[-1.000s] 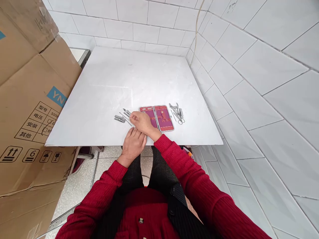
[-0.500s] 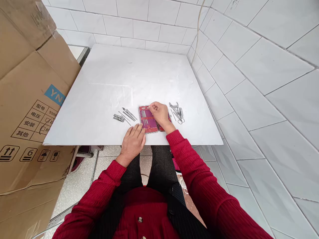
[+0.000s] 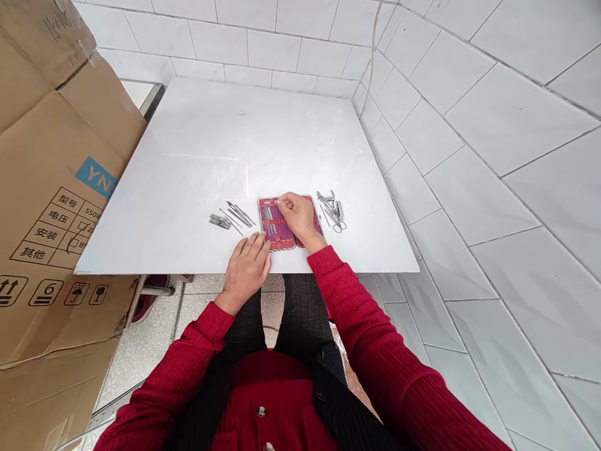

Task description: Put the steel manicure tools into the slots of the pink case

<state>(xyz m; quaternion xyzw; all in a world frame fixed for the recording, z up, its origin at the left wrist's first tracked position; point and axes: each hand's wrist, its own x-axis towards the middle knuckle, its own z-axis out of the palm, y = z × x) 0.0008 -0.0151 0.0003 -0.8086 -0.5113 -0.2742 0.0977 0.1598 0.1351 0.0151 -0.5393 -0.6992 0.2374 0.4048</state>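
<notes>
A manicure case [image 3: 283, 242] lies unfolded near the table's front edge, its lining purple and red. Several slim metal tools [image 3: 269, 220] sit in the elastic loops of its left half. My left hand [image 3: 246, 266] rests flat, fingers stretched out, at the case's lower left corner. Over the middle of the case, my right hand [image 3: 300, 216] has thumb and fingertips pinched together near the top edge; whatever they hold is too small or hidden to name. That hand covers much of the right half.
Left of the case lie nail clippers [image 3: 220, 221] and several thin metal tools [image 3: 240, 214]. On its right are scissors [image 3: 339, 227], a plier-like nipper [image 3: 325, 196] and another clipper [image 3: 339, 209]. A large cardboard box [image 3: 51, 156] stands at the left; tiled walls [image 3: 441, 131] border the white table [image 3: 197, 125].
The view has shifted slightly. My right hand stays pinched over the case, and my left hand remains flat at its corner.
</notes>
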